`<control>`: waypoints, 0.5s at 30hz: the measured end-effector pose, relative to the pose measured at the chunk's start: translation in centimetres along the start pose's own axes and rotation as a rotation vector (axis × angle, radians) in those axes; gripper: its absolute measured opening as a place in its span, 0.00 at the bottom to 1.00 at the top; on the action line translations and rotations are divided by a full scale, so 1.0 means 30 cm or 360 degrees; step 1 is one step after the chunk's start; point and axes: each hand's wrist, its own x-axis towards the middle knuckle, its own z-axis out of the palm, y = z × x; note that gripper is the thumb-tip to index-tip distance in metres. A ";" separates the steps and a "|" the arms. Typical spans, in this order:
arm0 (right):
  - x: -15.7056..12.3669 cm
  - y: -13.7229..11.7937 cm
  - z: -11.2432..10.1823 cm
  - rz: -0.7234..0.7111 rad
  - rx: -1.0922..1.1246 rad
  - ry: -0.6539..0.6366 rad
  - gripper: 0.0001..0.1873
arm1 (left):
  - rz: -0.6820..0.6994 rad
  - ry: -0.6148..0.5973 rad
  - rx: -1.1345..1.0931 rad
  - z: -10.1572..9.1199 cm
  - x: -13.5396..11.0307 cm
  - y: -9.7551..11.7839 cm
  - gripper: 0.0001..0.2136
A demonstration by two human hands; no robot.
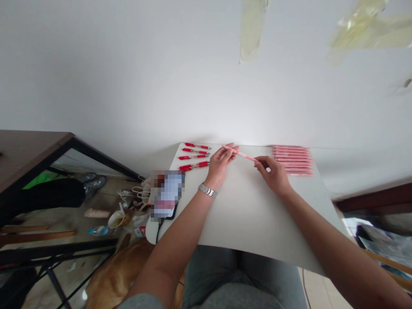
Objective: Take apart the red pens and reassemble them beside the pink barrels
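Observation:
A slim pink pen point(243, 155) with a small white label is held tilted above the white table between my two hands. My left hand point(221, 161), with a metal watch on its wrist, pinches the pen's upper left end. My right hand point(272, 171) grips its lower right end between thumb and fingers. Right of it, a row of similar pink pens point(292, 159) lies side by side at the table's back. Left of my left hand, several red pens point(195, 157) lie spaced apart, the nearest ones close together.
The white table point(244, 219) stands against the wall. A phone point(168, 195), blurred out, rests at its left edge with a cable. A tan dog point(119, 274) lies on the floor at lower left, near a plastic bottle point(98, 231) and a cup point(116, 219). Another person's leg point(48, 195) shows left.

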 end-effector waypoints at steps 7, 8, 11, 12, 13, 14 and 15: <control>-0.003 -0.001 -0.007 0.0011 -0.0003 -0.0117 0.23 | -0.0007 -0.0104 0.0052 -0.007 -0.004 -0.005 0.18; -0.003 -0.004 -0.007 0.0015 0.0000 -0.0128 0.24 | -0.0014 -0.0092 0.0072 -0.006 -0.005 -0.005 0.18; -0.004 -0.012 -0.006 0.0034 0.0058 -0.0119 0.23 | -0.0012 -0.0018 0.0117 -0.003 -0.008 -0.002 0.18; -0.004 -0.014 -0.004 0.0042 0.0091 -0.0100 0.22 | -0.0007 0.0009 0.0118 -0.003 -0.007 -0.002 0.18; -0.005 -0.015 -0.002 0.0051 0.0128 -0.0078 0.22 | -0.0004 0.0031 0.0113 -0.002 -0.007 -0.002 0.18; -0.006 -0.014 0.000 0.0058 0.0162 -0.0057 0.22 | 0.0000 0.0052 0.0103 -0.003 -0.005 -0.003 0.18; -0.007 -0.012 0.002 0.0062 0.0188 -0.0043 0.23 | 0.0004 0.0074 0.0088 -0.003 -0.003 -0.004 0.18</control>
